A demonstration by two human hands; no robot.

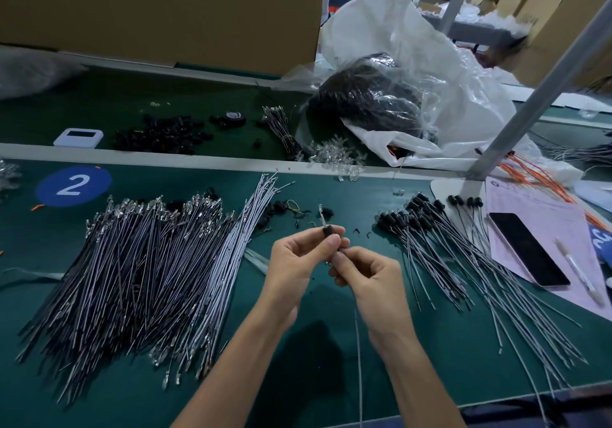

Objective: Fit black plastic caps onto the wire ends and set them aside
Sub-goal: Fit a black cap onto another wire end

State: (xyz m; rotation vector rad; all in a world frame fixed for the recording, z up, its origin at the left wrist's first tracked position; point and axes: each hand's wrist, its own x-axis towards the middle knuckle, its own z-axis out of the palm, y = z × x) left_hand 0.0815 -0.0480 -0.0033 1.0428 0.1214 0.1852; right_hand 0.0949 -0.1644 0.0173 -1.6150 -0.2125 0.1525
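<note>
Above the green mat, my left hand (299, 257) pinches a small black plastic cap (329, 230), and a clear LED-tipped wire end (321, 213) sticks up through it. My right hand (366, 277) grips the same thin grey wire just below the cap, and the wire (358, 345) hangs down toward me. To the left lies a big pile of uncapped wires (142, 272). To the right lies a fan of capped wires (440, 239), their black caps pointing away from me. A few loose black caps (281, 210) rest behind my hands.
A phone (528, 248) and pen lie on pink paper at the right. Beyond a grey rail are more black caps (162, 136), a tape roll (233, 117), a white device (78, 137) and a plastic bag of black parts (374, 99). A metal post (530, 103) slants at right.
</note>
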